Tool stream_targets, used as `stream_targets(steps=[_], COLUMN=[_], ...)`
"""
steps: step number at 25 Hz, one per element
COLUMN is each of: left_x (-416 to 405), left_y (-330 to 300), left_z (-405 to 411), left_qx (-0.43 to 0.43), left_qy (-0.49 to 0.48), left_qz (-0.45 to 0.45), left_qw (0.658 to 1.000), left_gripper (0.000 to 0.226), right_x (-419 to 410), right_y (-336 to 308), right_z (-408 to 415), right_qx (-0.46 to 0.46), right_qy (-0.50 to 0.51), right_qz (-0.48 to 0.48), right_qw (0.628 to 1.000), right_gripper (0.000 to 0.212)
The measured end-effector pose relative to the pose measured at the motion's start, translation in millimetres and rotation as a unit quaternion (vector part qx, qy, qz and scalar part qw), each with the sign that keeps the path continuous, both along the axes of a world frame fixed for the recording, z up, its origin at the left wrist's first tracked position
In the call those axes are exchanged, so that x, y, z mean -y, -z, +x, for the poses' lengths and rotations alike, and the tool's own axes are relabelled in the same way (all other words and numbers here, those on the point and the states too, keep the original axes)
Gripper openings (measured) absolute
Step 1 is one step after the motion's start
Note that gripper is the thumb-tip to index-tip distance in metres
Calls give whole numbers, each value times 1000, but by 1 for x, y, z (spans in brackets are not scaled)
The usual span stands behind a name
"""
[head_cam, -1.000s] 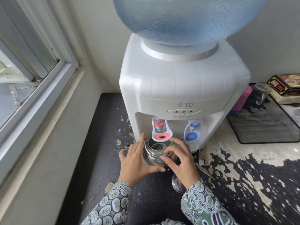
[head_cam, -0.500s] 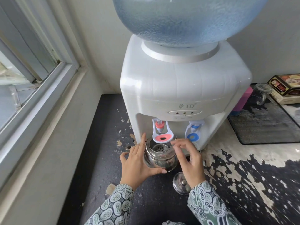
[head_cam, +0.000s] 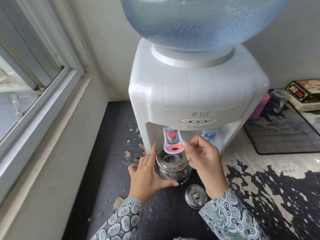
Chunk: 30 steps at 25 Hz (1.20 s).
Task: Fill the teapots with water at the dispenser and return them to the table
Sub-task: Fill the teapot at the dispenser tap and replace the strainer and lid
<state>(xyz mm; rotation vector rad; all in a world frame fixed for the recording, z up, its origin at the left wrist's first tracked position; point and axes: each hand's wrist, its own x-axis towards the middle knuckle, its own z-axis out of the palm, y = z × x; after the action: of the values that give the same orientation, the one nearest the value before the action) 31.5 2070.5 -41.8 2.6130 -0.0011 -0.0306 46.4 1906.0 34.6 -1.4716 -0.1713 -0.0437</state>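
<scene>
A small steel teapot (head_cam: 170, 168) with its lid off and a strainer inside stands under the red tap (head_cam: 173, 142) of the white water dispenser (head_cam: 194, 94). My left hand (head_cam: 147, 172) grips the pot's left side, with the spout poking out beside my fingers. My right hand (head_cam: 202, 156) hovers at the pot's right, fingers curled, one fingertip touching the red tap's lever. The teapot's lid (head_cam: 196, 196) lies knob up on the counter in front of the pot. No water stream is visible.
A blue tap (head_cam: 208, 135) sits to the right of the red one. A large water bottle (head_cam: 199, 19) tops the dispenser. To the right lie a dark mat (head_cam: 284, 134), a glass mug (head_cam: 278, 100), a pink object and boxes (head_cam: 304, 94). A window (head_cam: 26, 80) runs along the left.
My right hand has let go of the teapot's rim and risen to the red tap's lever. The left hand still holds the pot in place.
</scene>
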Motion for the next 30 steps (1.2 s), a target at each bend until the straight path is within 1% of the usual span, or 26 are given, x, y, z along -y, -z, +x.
stream_targets(steps=[3, 8, 12, 17, 19, 21, 24, 26, 28, 30], left_x=[0, 0, 0, -2, -2, -2, -2, -1, -1, 0], left_y=[0, 1, 1, 2, 3, 3, 3, 3, 2, 2], left_z=[0, 0, 1, 1, 1, 0, 0, 0, 0, 0], left_qx=[-3, -5, -4, -3, 0, -1, -1, 2, 6, 7], left_qy=[0, 1, 2, 2, 2, 4, 3, 4, 4, 3], left_qz=[1, -3, -5, -4, -3, -5, -11, -10, -8, -5], left_qw=[1000, 1000, 1000, 1000, 1000, 1000, 1000, 1000, 1000, 1000], left_gripper=[134, 132, 131, 131, 130, 128, 128, 128, 128, 128], right_x=[0, 0, 1, 2, 5, 8, 7, 5, 4, 1], right_y=[2, 3, 5, 9, 11, 17, 31, 40, 47, 53], right_z=[1, -1, -2, -2, -1, -2, -2, 2, 10, 14], right_qx=[-20, -41, -63, -67, -60, -48, -10, 11, 15, 26], right_qy=[-2, -48, -79, -86, -90, -80, -34, -1, 30, 64], right_qz=[-26, -29, -24, -36, -54, -101, -204, -291, -376, -431], right_qw=[999, 998, 995, 993, 993, 991, 978, 957, 926, 900], right_gripper=[33, 30, 31, 27, 27, 28, 29, 26, 19, 14])
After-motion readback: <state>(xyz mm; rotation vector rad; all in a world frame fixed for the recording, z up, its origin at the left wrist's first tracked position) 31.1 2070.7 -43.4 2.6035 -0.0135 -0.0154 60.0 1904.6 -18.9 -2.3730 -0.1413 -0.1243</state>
